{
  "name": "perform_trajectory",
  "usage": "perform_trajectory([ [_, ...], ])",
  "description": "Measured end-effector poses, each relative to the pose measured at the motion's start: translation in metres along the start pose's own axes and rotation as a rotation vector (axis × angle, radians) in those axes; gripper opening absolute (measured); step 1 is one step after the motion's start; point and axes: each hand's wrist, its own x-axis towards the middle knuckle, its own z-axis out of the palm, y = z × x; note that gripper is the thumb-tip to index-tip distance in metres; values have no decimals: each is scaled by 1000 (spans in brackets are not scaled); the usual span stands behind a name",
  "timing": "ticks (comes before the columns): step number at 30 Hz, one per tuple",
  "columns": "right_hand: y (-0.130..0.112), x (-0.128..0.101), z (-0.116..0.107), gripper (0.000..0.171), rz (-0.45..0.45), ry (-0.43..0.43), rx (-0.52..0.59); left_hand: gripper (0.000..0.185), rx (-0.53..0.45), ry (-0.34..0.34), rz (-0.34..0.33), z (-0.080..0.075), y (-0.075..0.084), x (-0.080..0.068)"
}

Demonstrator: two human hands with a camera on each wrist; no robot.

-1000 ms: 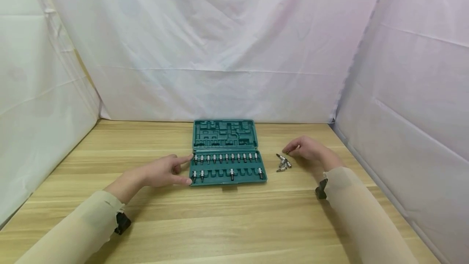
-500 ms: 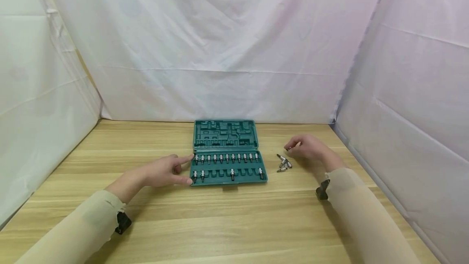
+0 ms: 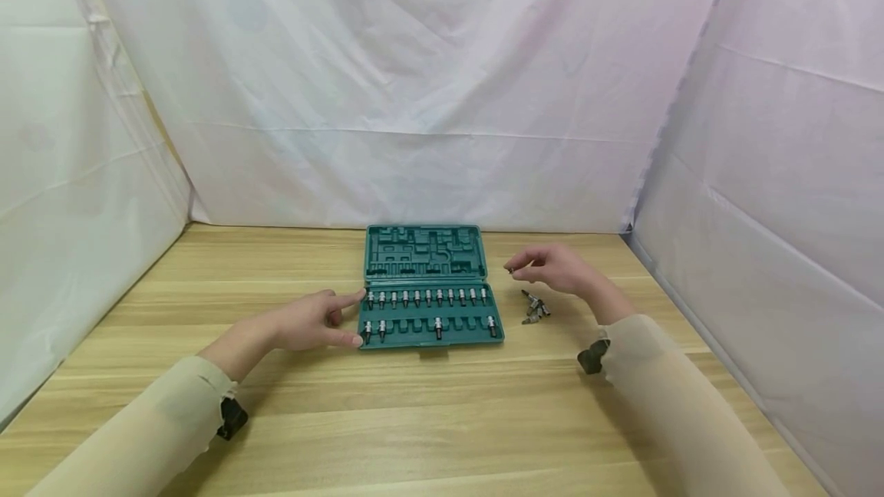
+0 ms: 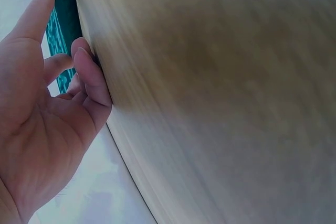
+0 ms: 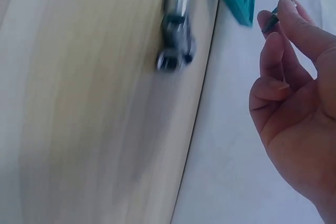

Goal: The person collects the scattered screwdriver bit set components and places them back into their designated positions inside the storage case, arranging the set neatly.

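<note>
A green plastic case lies unfolded on the table, bit sockets seated in two rows in its near half. The upper row is filled across, while the lower row has several vacant slots. At the case's left edge my left hand touches it with extended index finger and thumb; its other fingers are curled. My right hand pinches a small bit socket between thumb and fingertips, raised to the right of the case. Several loose bit sockets lie in a small pile near that hand.
The case's lid half, with moulded recesses, lies flat at the back. White cloth hangs behind the wooden table and along both sides. Dark wrist devices sit at both sleeves.
My right hand has lifted the pinched bit socket and moved left, past the loose pile and closer to the case. My left hand stays at the case's edge.
</note>
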Motion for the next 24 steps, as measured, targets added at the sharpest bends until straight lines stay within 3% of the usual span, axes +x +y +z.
perform_trajectory([
  [10,-32,3,20,35,-99,-97,97,97,8,4,-8,1,-1,0],
  [17,-43,3,33,36,-114,-108,178,97,-1,2,-2,0,0,-1],
  [24,-57,4,44,40,-133,-127,373,98,-5,0,-10,0,1,-2],
])
